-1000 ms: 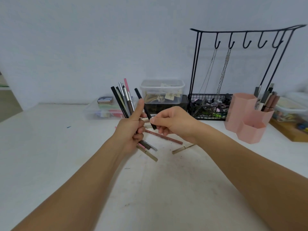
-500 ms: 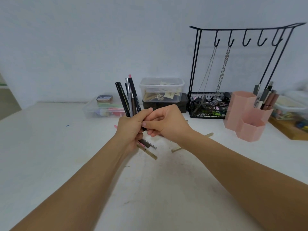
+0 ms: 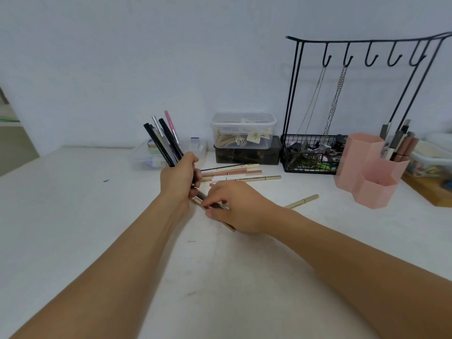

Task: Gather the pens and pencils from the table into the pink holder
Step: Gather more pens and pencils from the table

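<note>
While my left hand (image 3: 179, 178) grips a bundle of pens (image 3: 163, 140) upright, my right hand (image 3: 233, 206), palm down, pinches a beige pencil (image 3: 215, 211) lying diagonally on the desk (image 3: 73, 216) just beneath it; the pink holder (image 3: 369, 167) stands well off to its right.

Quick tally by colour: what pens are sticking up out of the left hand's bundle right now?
Black pens: 2
Silver pen: 1
Pink pen: 1
Total: 4 clearly distinct above the left hand. More may be hidden behind them in the bundle.
</note>
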Motion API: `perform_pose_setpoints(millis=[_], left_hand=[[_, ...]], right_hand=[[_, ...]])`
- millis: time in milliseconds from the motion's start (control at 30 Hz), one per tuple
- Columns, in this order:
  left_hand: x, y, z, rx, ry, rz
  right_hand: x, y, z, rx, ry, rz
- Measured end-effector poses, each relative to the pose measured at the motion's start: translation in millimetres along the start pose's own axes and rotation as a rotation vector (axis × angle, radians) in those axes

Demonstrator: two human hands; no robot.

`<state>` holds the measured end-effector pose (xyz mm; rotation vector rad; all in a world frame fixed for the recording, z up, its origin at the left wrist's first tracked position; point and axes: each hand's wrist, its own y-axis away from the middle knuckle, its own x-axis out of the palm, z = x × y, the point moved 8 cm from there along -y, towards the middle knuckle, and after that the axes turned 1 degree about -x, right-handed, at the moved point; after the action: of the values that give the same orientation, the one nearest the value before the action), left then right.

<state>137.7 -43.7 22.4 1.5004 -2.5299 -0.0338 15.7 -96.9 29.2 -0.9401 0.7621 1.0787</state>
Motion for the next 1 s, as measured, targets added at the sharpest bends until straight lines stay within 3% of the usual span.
perform_pose_setpoints(millis=[433, 800, 900, 1000], left_hand=[[-2, -6, 14, -0.025, -0.114, -0.035], [9, -2, 17, -0.092, -0.089, 0.053], [12, -1, 18, -0.11, -0.061, 0.1], [21, 3, 18, -0.12, -0.011, 0.194]], right_hand=[[-31, -1, -33, 0.222, 0.053, -0.06], [-32, 5, -58, 0.46, 0.125, -0.031], [-36, 5, -61, 0.485, 0.003, -0.06], [-52, 8, -61, 0.481, -0.316, -0.173]])
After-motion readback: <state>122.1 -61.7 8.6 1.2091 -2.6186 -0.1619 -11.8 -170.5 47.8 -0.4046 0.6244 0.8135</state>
